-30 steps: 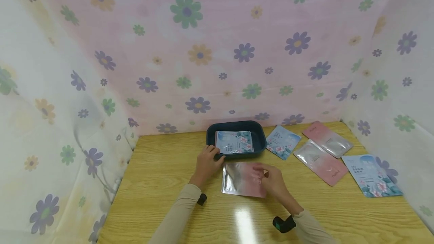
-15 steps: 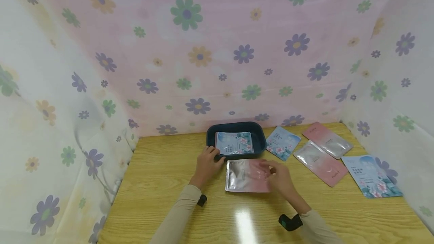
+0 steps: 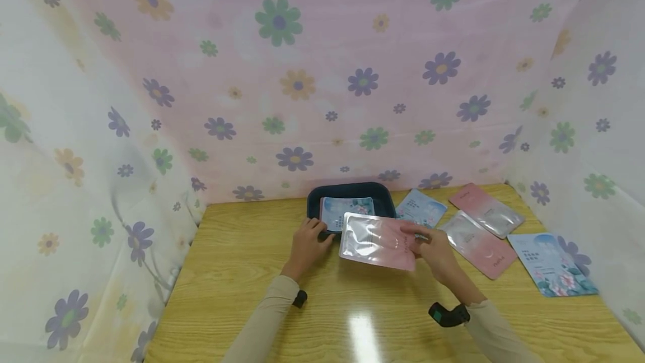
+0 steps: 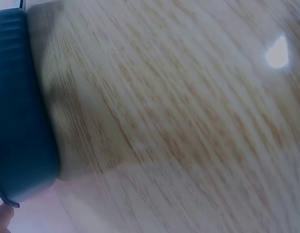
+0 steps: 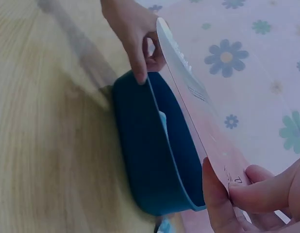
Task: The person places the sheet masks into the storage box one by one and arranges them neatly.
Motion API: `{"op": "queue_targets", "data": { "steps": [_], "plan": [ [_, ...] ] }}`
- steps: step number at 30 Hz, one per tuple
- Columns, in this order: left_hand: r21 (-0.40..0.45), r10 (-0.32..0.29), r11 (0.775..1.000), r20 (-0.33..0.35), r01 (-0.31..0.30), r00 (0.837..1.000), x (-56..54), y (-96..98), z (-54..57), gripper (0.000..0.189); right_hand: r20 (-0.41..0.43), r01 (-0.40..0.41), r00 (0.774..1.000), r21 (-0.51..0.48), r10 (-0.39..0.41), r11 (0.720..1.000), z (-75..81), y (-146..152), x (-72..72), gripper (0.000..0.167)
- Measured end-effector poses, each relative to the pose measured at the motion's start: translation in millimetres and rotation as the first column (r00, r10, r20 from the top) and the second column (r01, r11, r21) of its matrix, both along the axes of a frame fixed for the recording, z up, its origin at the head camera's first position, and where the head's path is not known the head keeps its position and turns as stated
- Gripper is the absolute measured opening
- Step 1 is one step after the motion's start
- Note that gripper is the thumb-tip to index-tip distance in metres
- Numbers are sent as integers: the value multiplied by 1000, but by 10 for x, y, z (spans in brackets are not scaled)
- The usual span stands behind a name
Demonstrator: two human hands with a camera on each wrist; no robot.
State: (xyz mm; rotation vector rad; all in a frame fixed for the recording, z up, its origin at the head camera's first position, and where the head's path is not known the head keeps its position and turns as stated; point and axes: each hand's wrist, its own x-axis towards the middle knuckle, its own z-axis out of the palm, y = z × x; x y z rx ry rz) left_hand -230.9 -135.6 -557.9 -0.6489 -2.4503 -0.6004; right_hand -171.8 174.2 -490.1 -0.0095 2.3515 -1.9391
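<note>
My right hand [image 3: 437, 251] pinches the pink end of a flat pink-and-silver foil sheet mask packet [image 3: 373, 240] between thumb and fingers. The packet is raised and tilted, overlapping the front rim of a dark teal plastic bin [image 3: 347, 188] in the head view. At the bin's front left corner my left hand [image 3: 308, 245] grips the rim; in the right wrist view its thumb lies against the outer wall [image 5: 140, 155]. Inside the bin lies a blue floral packet [image 3: 339, 210], partly hidden. The left wrist view shows mostly table and the bin's side [image 4: 19, 107].
Right of the bin lie a blue packet [image 3: 418, 206], a pink packet [image 3: 486, 209], another pink packet [image 3: 486, 251] and a blue packet [image 3: 554, 265] near the table's right edge. A flowered curtain [image 3: 322, 88] stands behind the wooden table [image 3: 242, 251].
My right hand has lifted the pink-and-silver packet off the table and moved it right and toward the bin, tilting it. The left hand has stayed on the bin's rim.
</note>
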Motion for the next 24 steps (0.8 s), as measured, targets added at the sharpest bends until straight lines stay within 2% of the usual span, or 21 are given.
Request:
{"op": "queue_targets", "data": {
  "steps": [8, 14, 24],
  "plan": [
    [-20, -6, 1000, -57, 4, 998, -9, -9, -37, 23, 33, 23, 999, -49, -21, 999, 108, 42, -213, 47],
    [-26, -27, 999, -65, 25, 998, -7, -10, -11, 21, 75, 53, 996, -68, -48, 996, 202, 27, -409, 48],
    [-104, -48, 994, -122, 36, 991, -33, -16, 6, 20, 70, 27, 997, -64, -23, 998, 275, -35, -716, 47]
  ]
}}
